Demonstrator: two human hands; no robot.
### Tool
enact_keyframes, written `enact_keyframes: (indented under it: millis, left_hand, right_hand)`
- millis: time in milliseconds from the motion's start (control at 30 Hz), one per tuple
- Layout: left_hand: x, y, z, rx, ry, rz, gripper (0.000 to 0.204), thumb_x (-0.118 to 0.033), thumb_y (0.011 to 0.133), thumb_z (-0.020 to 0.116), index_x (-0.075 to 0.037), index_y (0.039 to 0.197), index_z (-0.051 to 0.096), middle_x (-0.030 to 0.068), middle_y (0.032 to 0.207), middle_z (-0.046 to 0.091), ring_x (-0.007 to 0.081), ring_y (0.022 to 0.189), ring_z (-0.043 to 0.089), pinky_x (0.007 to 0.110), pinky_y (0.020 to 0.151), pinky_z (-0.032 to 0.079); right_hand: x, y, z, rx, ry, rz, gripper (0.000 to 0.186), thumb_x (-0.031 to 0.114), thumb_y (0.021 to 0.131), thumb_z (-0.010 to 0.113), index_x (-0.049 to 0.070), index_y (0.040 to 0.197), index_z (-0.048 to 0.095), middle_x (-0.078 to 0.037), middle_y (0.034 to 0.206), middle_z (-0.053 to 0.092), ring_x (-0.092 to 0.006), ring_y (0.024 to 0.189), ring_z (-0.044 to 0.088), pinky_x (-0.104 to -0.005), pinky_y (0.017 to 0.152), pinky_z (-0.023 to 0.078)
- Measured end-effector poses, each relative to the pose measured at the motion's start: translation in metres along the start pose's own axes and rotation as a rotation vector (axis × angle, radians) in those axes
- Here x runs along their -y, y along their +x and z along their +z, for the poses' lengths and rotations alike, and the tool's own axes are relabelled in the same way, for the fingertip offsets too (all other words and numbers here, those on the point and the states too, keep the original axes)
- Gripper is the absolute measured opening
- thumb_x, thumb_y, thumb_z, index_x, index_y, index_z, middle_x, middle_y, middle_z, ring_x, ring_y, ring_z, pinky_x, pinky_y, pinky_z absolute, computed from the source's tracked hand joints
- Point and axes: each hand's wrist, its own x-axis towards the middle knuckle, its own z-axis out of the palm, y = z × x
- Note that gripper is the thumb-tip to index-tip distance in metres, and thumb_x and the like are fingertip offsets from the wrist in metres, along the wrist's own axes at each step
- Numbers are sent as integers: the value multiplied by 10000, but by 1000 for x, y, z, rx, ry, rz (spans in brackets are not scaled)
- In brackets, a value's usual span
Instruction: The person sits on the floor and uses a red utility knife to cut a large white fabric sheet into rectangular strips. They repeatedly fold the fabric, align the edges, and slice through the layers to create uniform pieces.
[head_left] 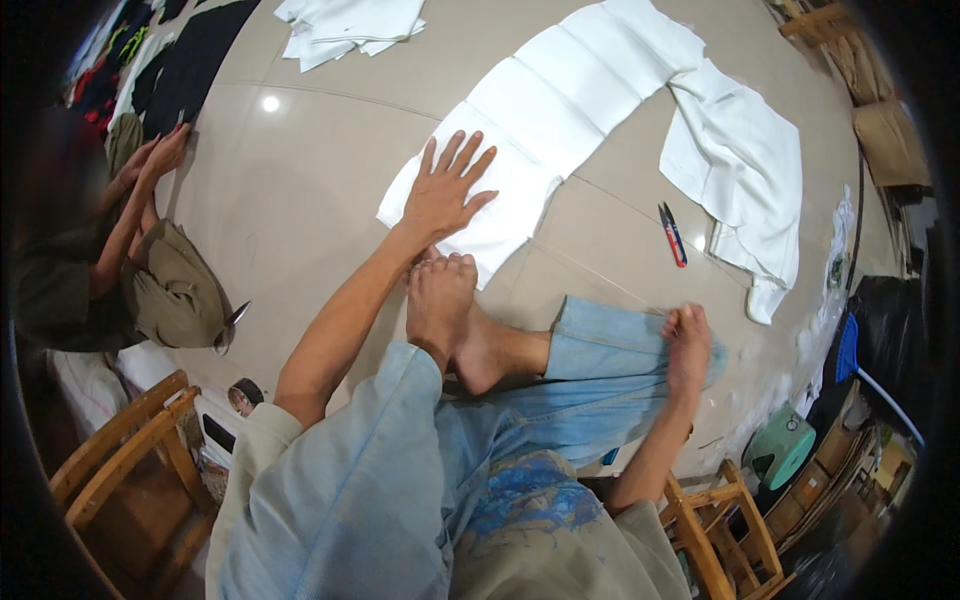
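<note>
A long strip of white fabric (pixel 585 75), creased crosswise into panels, lies curved over the tiled floor. My left hand (pixel 448 190) rests flat on its near end, fingers spread, holding nothing. My bare feet (pixel 440 300) are just below that end. My right hand (pixel 688 345) is closed in a pinch above my jeans-covered knee. A thin thread (pixel 600 278) seems to run from the fabric's edge toward these fingers. Thread snips (pixel 673 236) with red and dark handles lie on the floor, beyond my right hand.
More white fabric (pixel 740 160) lies crumpled at the right, and a white stack (pixel 350 25) sits at the far side. At left, another person's hands (pixel 160 155) work near dark cloth. Wooden stools (pixel 725 530) flank me. A green plastic box (pixel 783 447) stands at right.
</note>
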Motion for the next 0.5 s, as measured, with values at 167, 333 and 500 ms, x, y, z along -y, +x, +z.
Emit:
enact_keyframes:
  millis: [167,333,500]
  left_hand:
    - [5,0,2,-51,-14,-9,698,-514,1033,508,-159,1612,348,126,1702,234,340,1574,184,578,1263,126]
    - [15,-7,1,-64,12,-79,691,-498,1038,501,-161,1618,334,131,1706,219,340,1575,182,587,1260,118]
    - [19,-11,0,-72,25,-71,666,-498,1051,469,-179,1620,333,112,1708,226,326,1573,201,605,1256,115]
  right_hand:
    - [-53,9,132,124,-835,-494,537,330,893,788,10,1276,590,-127,896,654,-261,767,631,-403,760,534]
    - [-38,10,194,534,-1132,-429,381,340,885,782,6,1030,672,-200,933,709,-387,797,655,-498,738,524]
    - [-12,22,176,721,-937,-26,384,320,951,714,6,736,655,-168,983,705,-294,841,668,-420,722,517]
